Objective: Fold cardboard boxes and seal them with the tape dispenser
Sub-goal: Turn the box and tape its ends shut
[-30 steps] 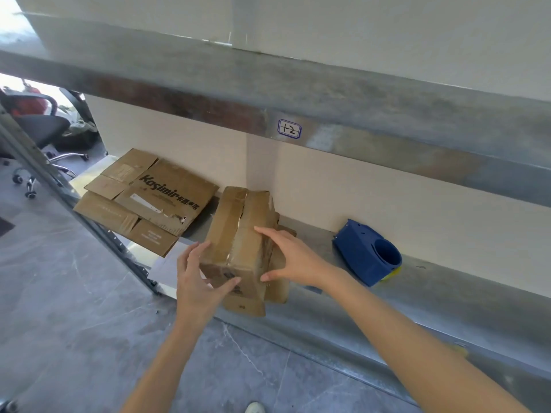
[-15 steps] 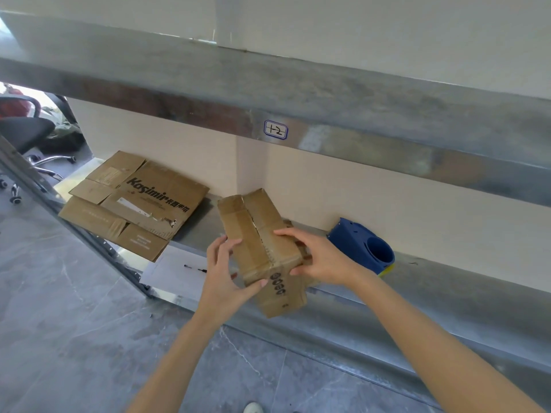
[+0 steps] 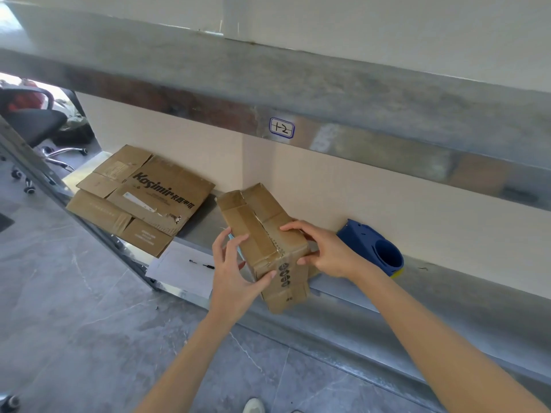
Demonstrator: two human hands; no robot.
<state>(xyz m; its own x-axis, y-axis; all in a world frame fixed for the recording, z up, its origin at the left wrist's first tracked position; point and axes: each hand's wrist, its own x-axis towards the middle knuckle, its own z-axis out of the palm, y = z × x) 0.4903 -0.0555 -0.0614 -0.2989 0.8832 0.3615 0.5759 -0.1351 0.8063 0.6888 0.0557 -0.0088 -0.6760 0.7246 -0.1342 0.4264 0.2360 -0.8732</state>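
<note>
Box (image 3: 262,242) centre frame, flaps closed, seam up, near end past the shelf (image 3: 387,317) lip. Left hand (image 3: 235,275) wraps its left side; right hand (image 3: 325,251) grips top and right side, probably pinning flaps for taping. Tape dispenser (image 3: 372,248) just right, free to grab. Flat cardboard (image 3: 140,198) at left, well apart.

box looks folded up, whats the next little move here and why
Probably set the small cardboard box flat on the metal shelf and free the right hand to fetch the blue tape dispenser. The left hand and the right one both grip the box. Its flaps are folded shut with the centre seam facing up, and the dispenser sits just beyond the right hand.
</note>
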